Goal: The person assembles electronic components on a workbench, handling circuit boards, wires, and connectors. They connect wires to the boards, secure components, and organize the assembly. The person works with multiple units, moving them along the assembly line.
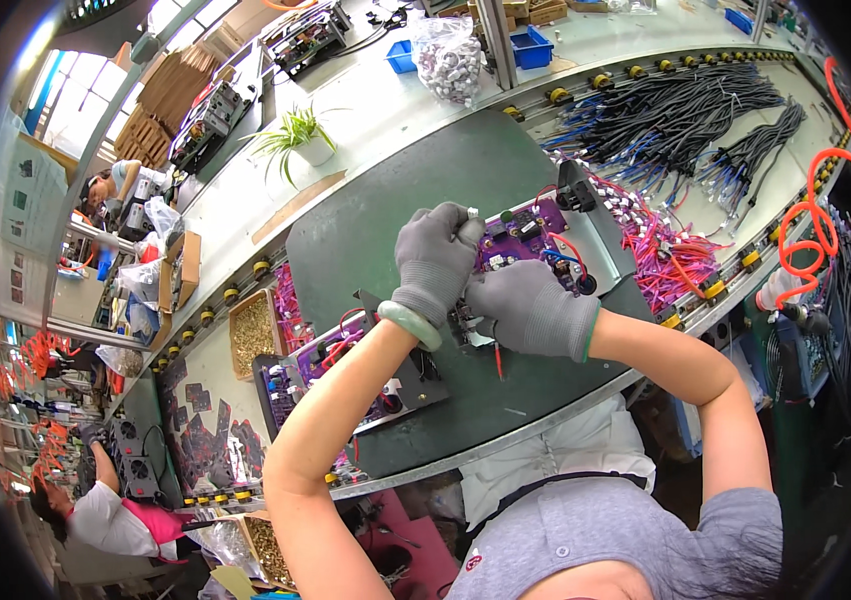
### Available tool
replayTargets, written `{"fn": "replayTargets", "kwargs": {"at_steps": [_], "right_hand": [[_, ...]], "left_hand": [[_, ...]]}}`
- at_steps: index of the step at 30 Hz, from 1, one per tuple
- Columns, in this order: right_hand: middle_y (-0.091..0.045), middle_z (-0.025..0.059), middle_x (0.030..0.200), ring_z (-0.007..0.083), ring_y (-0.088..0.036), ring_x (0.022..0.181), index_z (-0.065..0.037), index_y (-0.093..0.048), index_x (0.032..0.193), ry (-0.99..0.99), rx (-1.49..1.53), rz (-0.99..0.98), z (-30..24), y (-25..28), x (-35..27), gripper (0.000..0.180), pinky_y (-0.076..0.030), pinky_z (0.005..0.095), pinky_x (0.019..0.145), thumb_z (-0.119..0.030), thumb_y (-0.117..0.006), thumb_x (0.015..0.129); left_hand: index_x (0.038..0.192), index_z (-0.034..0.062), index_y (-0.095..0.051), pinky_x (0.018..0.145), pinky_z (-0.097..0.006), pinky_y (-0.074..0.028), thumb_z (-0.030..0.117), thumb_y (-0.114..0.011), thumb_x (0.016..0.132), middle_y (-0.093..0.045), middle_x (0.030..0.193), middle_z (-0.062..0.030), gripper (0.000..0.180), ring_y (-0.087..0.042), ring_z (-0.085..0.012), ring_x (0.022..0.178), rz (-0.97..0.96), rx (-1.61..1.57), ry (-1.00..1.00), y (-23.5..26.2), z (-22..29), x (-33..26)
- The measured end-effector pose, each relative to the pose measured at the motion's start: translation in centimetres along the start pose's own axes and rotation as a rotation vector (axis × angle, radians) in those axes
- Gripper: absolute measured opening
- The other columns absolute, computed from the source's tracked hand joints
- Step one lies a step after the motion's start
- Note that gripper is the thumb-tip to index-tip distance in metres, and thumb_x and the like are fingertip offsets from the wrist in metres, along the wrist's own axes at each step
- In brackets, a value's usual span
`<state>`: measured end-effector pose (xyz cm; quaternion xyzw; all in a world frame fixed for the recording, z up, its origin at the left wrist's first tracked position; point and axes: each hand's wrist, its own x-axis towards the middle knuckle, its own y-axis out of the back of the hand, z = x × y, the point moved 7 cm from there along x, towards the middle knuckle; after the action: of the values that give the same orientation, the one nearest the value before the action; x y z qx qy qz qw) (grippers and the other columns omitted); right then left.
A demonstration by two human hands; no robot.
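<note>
Both my hands wear grey knit gloves, and a pale green bangle [410, 324] circles my left wrist. My left hand [436, 255] is closed in a pinch, a small white plug [472, 213] showing at its fingertips. Beneath and beside the hands lies a purple circuit board [527, 232] in a metal chassis, with red and blue wires. My right hand [533, 308] is closed at the near edge of that board; what its fingers grip is hidden. A second purple board assembly [330, 352] lies left of my left forearm.
A dark green mat [365, 225] covers the bench. Pink-purple wire bundles [660, 240] and black cables [655, 110] lie at the right. A box of small brass-coloured parts [253, 335] stands left. A potted plant [310, 145] is beyond; a coiled red hose [815, 200] hangs right. Co-workers [110, 500] sit left.
</note>
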<state>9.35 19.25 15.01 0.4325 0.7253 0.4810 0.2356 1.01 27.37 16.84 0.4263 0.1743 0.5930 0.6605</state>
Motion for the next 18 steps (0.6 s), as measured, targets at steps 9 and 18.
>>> {"fn": "replayTargets", "kwargs": {"at_steps": [9, 18], "right_hand": [[-0.071, 0.0149, 0.090, 0.0220, -0.071, 0.076, -0.004, -0.061, 0.111, -0.110, 0.396, 0.573, 4.4, 8.1, -1.6, 0.034, -0.055, 0.0336, 0.067, -0.017, -0.077, 0.084], [-0.066, 0.0086, 0.076, 0.0140, -0.064, 0.073, 0.002, -0.066, 0.099, -0.142, 1.057, 0.267, 1.7, 4.1, -0.1, 0.016, -0.051, 0.0303, 0.065, -0.013, -0.061, 0.093]], "left_hand": [[0.094, 0.0021, -0.070, 0.065, -0.030, -0.052, 0.019, -0.069, 0.089, -0.068, 0.072, -0.0087, 0.018, -0.062, -0.0118, 0.061, -0.306, -0.360, 0.116, 0.8, -1.1, 0.1], [0.103, 0.0076, -0.069, 0.074, -0.037, -0.053, 0.030, -0.073, 0.086, -0.071, 0.084, -0.0083, 0.028, -0.066, -0.0190, 0.072, -0.242, 0.005, 0.039, 7.3, 5.2, -3.1]]}}
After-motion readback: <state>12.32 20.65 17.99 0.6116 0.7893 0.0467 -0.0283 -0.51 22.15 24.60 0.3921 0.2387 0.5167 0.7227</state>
